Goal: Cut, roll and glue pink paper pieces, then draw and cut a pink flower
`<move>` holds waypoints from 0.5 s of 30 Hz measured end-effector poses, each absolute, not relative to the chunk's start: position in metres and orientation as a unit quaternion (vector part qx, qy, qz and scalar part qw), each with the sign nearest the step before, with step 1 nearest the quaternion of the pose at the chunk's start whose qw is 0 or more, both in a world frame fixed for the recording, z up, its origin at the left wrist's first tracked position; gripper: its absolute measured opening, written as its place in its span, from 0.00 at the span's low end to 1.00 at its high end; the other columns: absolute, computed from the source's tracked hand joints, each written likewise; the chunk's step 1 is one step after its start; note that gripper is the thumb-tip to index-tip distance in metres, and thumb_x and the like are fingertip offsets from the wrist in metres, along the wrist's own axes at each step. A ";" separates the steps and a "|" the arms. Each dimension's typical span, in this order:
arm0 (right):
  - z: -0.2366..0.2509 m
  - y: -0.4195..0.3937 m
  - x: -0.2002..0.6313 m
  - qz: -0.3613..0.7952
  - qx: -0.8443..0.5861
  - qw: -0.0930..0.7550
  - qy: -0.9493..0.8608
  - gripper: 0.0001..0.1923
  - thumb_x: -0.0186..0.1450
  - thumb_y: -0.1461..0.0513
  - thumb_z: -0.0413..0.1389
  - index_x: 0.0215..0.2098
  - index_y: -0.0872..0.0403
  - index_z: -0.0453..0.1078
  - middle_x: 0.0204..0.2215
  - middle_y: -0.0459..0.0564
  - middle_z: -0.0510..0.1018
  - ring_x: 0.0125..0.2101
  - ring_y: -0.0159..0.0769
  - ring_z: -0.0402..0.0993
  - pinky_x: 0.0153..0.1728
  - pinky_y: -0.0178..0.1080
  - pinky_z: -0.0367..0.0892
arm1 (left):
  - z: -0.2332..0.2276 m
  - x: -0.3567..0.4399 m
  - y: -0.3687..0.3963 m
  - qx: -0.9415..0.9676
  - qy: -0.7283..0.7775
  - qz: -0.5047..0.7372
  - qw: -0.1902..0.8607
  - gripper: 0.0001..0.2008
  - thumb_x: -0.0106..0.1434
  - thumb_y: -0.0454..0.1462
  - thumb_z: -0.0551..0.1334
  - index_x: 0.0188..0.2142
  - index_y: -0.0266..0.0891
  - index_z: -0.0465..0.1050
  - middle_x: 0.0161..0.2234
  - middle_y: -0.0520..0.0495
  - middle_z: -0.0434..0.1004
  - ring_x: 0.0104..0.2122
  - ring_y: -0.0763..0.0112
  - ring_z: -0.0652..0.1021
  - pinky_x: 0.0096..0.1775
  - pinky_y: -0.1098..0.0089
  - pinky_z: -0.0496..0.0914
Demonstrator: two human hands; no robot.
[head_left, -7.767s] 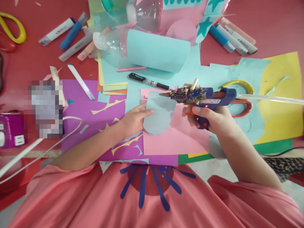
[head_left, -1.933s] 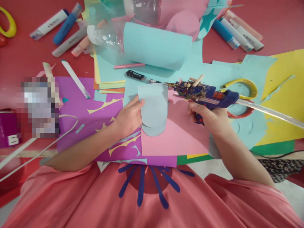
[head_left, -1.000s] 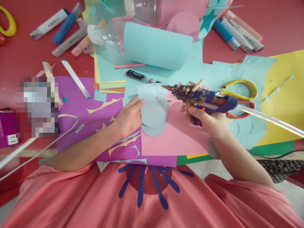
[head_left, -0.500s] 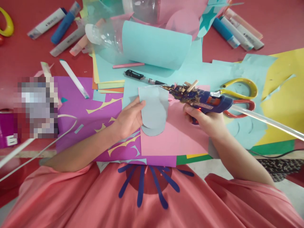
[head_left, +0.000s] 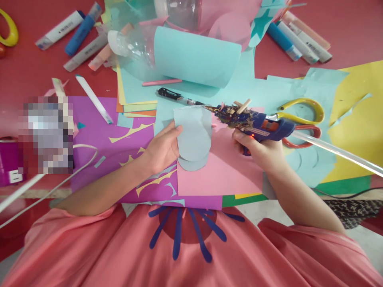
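My left hand (head_left: 164, 147) has its thumb and fingers clamped on the side of a pale-blue paper cutout with a rounded end (head_left: 194, 133), held over a pink paper sheet (head_left: 224, 173) on the near side of the clear plastic bottle wrapped in light-blue paper (head_left: 196, 56); a second rounded edge shows under the cutout, and whether the layers are joined I can't tell. My right hand (head_left: 265, 153) is wrapped round the grip of a dark-blue glue gun crusted with scraps (head_left: 259, 125), to the bottle's near right, its nozzle at the cutout's top corner, touching or not I can't say. The gun partly hides the scissors with yellow and red handles (head_left: 320, 113), and a black-and-clear pen (head_left: 176, 95) lies just in front of the bottle, its tip end close to the nozzle. Purple paper (head_left: 89, 171) spreads to the bottle's near left, yellow paper (head_left: 353, 131) to its right. I count four markers (head_left: 83, 30) left of the bottle, four more markers (head_left: 283, 40) right of it, one thin pink stick (head_left: 161, 82) before it and one unwrapped clear bottle (head_left: 185, 14) behind.
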State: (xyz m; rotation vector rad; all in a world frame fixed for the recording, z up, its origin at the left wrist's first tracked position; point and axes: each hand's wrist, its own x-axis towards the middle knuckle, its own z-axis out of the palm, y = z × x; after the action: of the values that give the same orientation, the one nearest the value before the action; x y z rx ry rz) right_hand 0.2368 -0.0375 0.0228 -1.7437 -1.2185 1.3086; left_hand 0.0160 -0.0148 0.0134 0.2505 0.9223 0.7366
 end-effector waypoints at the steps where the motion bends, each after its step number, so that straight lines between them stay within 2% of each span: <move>1: 0.023 -0.038 0.237 0.497 -0.662 0.317 -0.463 0.15 0.54 0.54 0.59 0.17 0.52 0.64 0.14 0.43 0.68 0.17 0.29 0.63 0.22 0.36 0.60 | 0.014 0.016 -0.015 0.117 0.433 0.347 0.823 0.16 0.69 0.32 0.53 0.54 0.38 0.70 0.49 0.45 0.80 0.57 0.61 0.76 0.59 0.60 0.70; 6: 0.022 -0.038 0.237 0.494 -0.660 0.327 -0.463 0.15 0.54 0.54 0.60 0.17 0.52 0.65 0.14 0.42 0.69 0.17 0.29 0.63 0.21 0.36 0.61 | 0.012 0.016 -0.015 0.120 0.430 0.348 0.824 0.14 0.69 0.33 0.54 0.52 0.39 0.71 0.49 0.46 0.80 0.57 0.61 0.75 0.59 0.60 0.70; 9: 0.025 -0.036 0.237 0.491 -0.662 0.324 -0.464 0.14 0.54 0.52 0.61 0.20 0.53 0.68 0.13 0.43 0.70 0.16 0.29 0.63 0.19 0.36 0.61 | 0.011 0.014 -0.015 0.129 0.425 0.349 0.825 0.14 0.69 0.33 0.54 0.51 0.39 0.71 0.49 0.46 0.81 0.56 0.61 0.76 0.58 0.61 0.70; 15: 0.039 -0.028 0.253 0.519 -0.632 0.342 -0.462 0.09 0.55 0.55 0.61 0.25 0.53 0.72 0.12 0.43 0.70 0.13 0.30 0.64 0.16 0.36 0.60 | 0.014 0.011 -0.010 0.145 0.435 0.372 0.807 0.16 0.71 0.33 0.52 0.55 0.43 0.70 0.43 0.51 0.82 0.51 0.66 0.79 0.53 0.65 0.73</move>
State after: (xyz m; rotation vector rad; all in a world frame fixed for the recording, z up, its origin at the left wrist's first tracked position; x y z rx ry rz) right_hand 0.2526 -0.0281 0.0385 -1.6443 -1.2024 1.3503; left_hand 0.0114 -0.0103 0.0140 0.3092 0.9315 0.7964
